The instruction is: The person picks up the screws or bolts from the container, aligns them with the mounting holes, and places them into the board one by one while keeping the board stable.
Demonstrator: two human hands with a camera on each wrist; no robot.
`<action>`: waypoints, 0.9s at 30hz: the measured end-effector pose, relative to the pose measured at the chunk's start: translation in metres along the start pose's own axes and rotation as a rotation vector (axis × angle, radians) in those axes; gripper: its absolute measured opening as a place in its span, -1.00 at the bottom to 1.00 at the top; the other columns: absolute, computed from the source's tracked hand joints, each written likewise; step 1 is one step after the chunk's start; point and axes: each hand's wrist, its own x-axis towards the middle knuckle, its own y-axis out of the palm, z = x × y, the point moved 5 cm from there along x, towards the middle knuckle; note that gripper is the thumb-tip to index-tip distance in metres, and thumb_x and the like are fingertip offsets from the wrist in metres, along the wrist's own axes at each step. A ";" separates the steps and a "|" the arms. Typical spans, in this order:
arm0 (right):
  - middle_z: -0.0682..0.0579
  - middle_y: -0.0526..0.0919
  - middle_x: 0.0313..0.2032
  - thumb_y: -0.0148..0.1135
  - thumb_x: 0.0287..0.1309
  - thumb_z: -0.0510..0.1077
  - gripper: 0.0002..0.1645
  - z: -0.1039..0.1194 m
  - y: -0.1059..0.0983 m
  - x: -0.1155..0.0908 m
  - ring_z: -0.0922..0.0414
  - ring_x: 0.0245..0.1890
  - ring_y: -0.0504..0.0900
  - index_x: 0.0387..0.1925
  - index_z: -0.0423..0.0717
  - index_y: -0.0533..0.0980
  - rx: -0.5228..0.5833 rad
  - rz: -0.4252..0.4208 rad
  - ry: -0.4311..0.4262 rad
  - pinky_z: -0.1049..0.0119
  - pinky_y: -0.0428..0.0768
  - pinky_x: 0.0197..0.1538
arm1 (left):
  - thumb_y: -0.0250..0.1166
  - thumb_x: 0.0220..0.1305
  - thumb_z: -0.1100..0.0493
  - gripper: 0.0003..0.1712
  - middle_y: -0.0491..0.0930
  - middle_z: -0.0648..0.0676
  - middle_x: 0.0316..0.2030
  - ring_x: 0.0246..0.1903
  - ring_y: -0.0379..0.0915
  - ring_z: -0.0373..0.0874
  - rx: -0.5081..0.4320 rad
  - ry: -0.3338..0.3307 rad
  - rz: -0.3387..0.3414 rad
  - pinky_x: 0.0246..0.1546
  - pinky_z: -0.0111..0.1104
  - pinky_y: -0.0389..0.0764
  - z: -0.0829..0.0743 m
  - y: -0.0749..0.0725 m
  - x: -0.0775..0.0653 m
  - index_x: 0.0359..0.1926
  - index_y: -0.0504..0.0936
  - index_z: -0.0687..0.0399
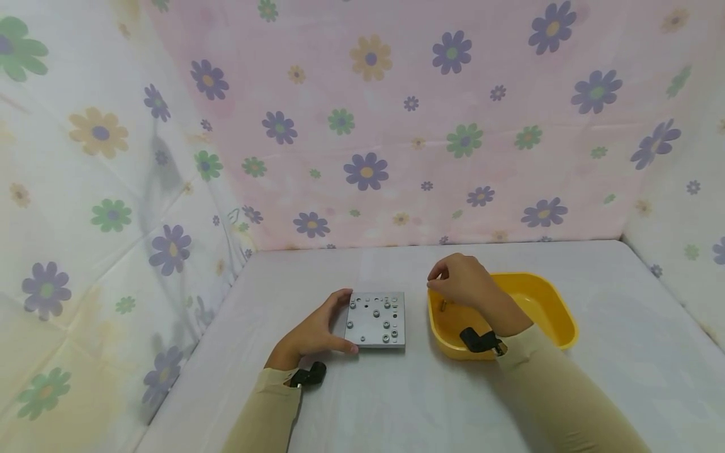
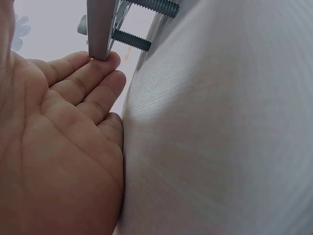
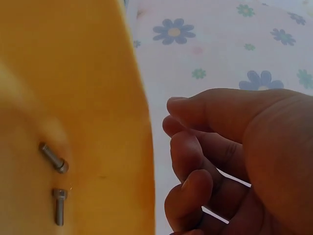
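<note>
The left hand (image 1: 311, 335) is clamped on the plate (image 1: 369, 328), thumb at its near left corner and fingertips at its far left corner; the plate sits between the table's (image 1: 362, 402) left edge and the bin (image 1: 569, 327), bolts (image 1: 386, 325) in its holes, threaded shanks jutting from its underside; the right hand (image 1: 461, 278) hangs over the bin's left rim, fingers curled, thumb tip close to the index; whether they pinch anything, I cannot tell; two screws (image 3: 60, 210) lie inside by that rim.
</note>
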 end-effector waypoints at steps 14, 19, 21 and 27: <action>0.04 0.70 -0.27 0.42 0.26 0.05 -0.75 -0.029 -0.004 0.005 0.09 -0.33 0.57 -0.12 0.03 0.76 0.022 0.048 -0.046 0.30 0.60 -0.27 | 0.77 -0.30 -0.12 0.51 0.21 -0.13 0.55 0.60 0.00 -0.09 0.022 -0.011 -0.006 0.62 0.05 -0.10 0.000 -0.001 0.000 0.62 0.06 -0.10; 0.03 0.74 -0.23 0.42 0.27 0.05 -0.71 -0.041 -0.002 0.009 0.11 -0.32 0.64 -0.07 0.02 0.76 0.084 0.108 -0.059 0.30 0.65 -0.25 | 0.77 -0.30 -0.11 0.51 0.18 -0.14 0.56 0.61 -0.03 -0.10 0.015 -0.019 0.000 0.62 0.03 -0.11 -0.001 0.000 -0.001 0.63 0.05 -0.10; 0.03 0.76 -0.25 0.42 0.27 0.05 -0.71 -0.046 -0.001 0.011 0.11 -0.32 0.67 -0.05 0.03 0.76 0.105 0.139 -0.058 0.30 0.65 -0.25 | 0.77 -0.30 -0.10 0.51 0.18 -0.13 0.56 0.61 -0.03 -0.10 0.012 -0.018 0.001 0.62 0.03 -0.11 -0.001 0.000 -0.001 0.63 0.05 -0.10; 0.01 0.77 -0.33 0.40 0.30 0.03 -0.65 -0.051 -0.001 0.010 0.08 -0.39 0.63 0.04 0.00 0.74 0.112 0.220 -0.105 0.27 0.61 -0.29 | 0.77 -0.29 -0.11 0.50 0.19 -0.13 0.56 0.61 -0.02 -0.10 0.016 -0.009 -0.001 0.62 0.04 -0.11 -0.002 -0.001 -0.001 0.62 0.05 -0.09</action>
